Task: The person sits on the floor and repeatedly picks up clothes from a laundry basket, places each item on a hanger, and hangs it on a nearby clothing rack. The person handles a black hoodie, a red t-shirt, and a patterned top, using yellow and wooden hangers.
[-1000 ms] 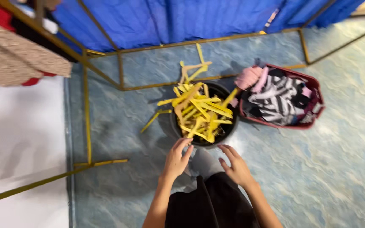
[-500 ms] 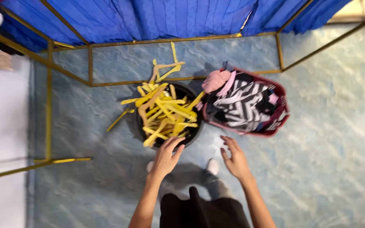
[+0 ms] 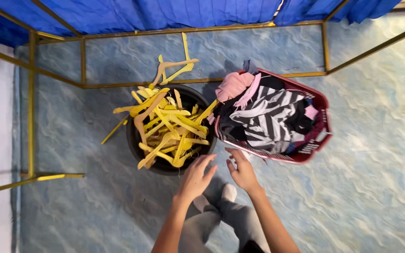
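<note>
Both the left hand [image 3: 197, 175] and right hand [image 3: 242, 169] are held open and empty beside the round black bucket [image 3: 134, 140]; its loosely heaped yellow plastic hangers [image 3: 167, 129] could be snagged and spilled.

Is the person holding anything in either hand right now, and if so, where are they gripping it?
Nothing is held. The left hand hovers open near the black bucket of yellow hangers; the right hand is open beside the red laundry basket.

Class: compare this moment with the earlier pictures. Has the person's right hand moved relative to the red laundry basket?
Yes. The right hand was nearer the black bucket of yellow hangers; it now sits closer to the near rim of the red laundry basket, though the camera shifted too.
</note>
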